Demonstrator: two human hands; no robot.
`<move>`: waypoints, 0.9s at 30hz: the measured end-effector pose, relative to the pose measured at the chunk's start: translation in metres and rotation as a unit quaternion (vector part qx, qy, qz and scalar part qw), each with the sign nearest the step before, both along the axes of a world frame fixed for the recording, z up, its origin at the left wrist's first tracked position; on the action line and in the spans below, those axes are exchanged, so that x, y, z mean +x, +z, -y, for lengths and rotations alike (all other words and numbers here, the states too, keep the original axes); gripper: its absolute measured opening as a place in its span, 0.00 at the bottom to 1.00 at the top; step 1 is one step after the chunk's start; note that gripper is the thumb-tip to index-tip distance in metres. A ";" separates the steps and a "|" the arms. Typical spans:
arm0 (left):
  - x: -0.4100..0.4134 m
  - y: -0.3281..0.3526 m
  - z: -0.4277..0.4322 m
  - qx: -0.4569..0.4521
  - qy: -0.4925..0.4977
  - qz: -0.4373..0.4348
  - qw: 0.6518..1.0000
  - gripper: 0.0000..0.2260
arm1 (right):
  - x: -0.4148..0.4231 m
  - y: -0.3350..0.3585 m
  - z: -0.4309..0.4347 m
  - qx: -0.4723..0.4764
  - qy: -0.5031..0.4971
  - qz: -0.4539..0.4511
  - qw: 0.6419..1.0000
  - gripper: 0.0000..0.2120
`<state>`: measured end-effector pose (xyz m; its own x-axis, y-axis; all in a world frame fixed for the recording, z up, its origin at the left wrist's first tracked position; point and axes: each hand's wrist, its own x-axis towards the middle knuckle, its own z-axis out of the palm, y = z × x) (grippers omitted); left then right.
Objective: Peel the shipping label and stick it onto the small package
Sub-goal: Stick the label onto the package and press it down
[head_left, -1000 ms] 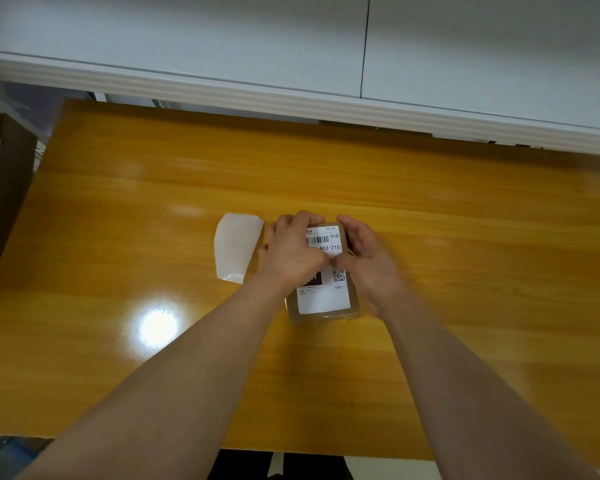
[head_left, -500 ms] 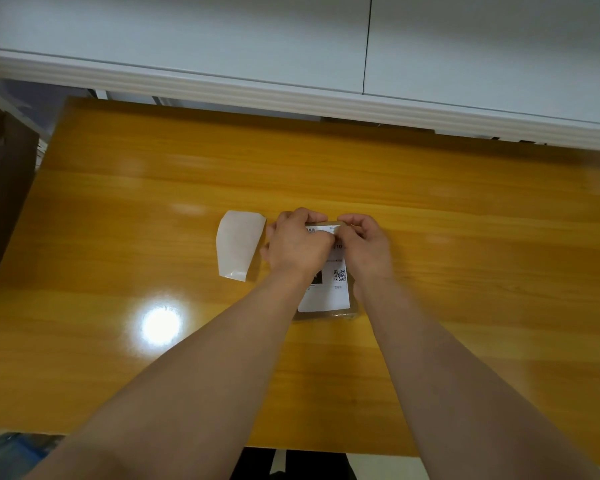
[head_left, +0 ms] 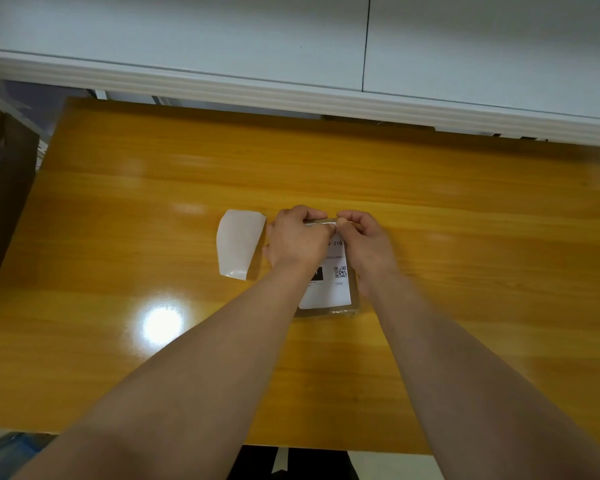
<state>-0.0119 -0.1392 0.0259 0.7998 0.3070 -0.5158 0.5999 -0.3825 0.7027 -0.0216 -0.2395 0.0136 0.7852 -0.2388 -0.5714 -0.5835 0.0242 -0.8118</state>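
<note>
A small brown package (head_left: 354,299) lies flat in the middle of the wooden table (head_left: 465,237). A white shipping label (head_left: 329,292) with a QR code covers its top. My left hand (head_left: 297,239) rests over the package's far left part, fingers curled on its far edge. My right hand (head_left: 366,242) sits at the far right part, with thumb and fingertips pinched at the label's top edge. The two hands nearly touch. The label's upper half is hidden under them.
A white peeled backing sheet (head_left: 238,247), curled at its near end, lies on the table just left of my left hand. A white cabinet (head_left: 291,46) runs along the table's far side. A lamp glare (head_left: 161,323) shows near the front left.
Both hands have slid from the package's sides up to its far edge and closed in together. The barcode part of the label is now covered. The backing sheet has stayed put.
</note>
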 end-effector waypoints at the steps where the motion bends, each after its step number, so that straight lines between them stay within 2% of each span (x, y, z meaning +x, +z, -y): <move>1: -0.001 0.000 0.000 -0.010 0.004 -0.001 1.000 0.05 | -0.002 0.001 0.005 0.010 0.005 -0.011 1.000 0.08; 4: -0.005 -0.005 0.000 -0.046 0.037 0.005 0.998 0.08 | -0.005 0.005 0.016 0.036 -0.003 -0.035 0.999 0.12; 6: -0.005 -0.012 -0.002 -0.060 0.064 0.009 0.996 0.13 | -0.008 0.011 0.020 0.020 0.011 -0.046 0.999 0.08; 8: -0.005 -0.015 -0.003 -0.066 0.097 0.008 0.993 0.14 | -0.011 0.018 0.023 -0.010 0.058 -0.057 0.997 0.05; 12: -0.006 -0.011 -0.009 -0.062 0.170 0.000 0.983 0.05 | -0.016 0.027 0.025 -0.053 0.134 -0.059 0.988 0.13; 14: -0.007 -0.007 -0.012 -0.068 0.195 -0.004 0.978 0.05 | -0.018 0.026 0.023 -0.064 0.146 -0.054 0.986 0.19; 16: -0.008 -0.002 -0.012 -0.100 0.237 -0.009 0.966 0.05 | -0.019 0.026 0.020 -0.070 0.155 -0.048 0.984 0.22; 19: -0.010 0.003 -0.014 -0.176 0.289 -0.046 0.940 0.05 | -0.021 0.024 0.017 -0.096 0.168 -0.028 0.981 0.21; 21: -0.014 0.004 -0.018 -0.163 0.260 -0.069 0.949 0.08 | -0.021 0.022 0.018 -0.106 0.162 -0.016 0.981 0.20; 22: -0.015 0.003 -0.021 -0.109 0.209 -0.069 0.969 0.13 | -0.021 0.020 0.019 -0.105 0.159 -0.015 0.982 0.20; 24: -0.019 0.007 -0.026 0.040 0.043 -0.042 0.997 0.26 | -0.020 0.019 0.020 -0.100 0.159 -0.017 0.982 0.20; 25: -0.020 0.010 -0.028 0.085 -0.037 -0.012 0.996 0.32 | -0.020 0.019 0.020 -0.097 0.160 -0.018 0.982 0.20; 27: -0.015 0.015 -0.029 0.101 -0.147 0.027 0.984 0.39 | -0.018 0.018 0.018 -0.092 0.163 -0.021 0.982 0.20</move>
<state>-0.0266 -0.1102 0.0407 0.8936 0.1499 -0.4230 0.4068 -0.6688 0.6223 -0.0397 -0.2571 0.0316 0.8139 -0.0802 -0.5754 -0.5685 -0.3140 -0.7604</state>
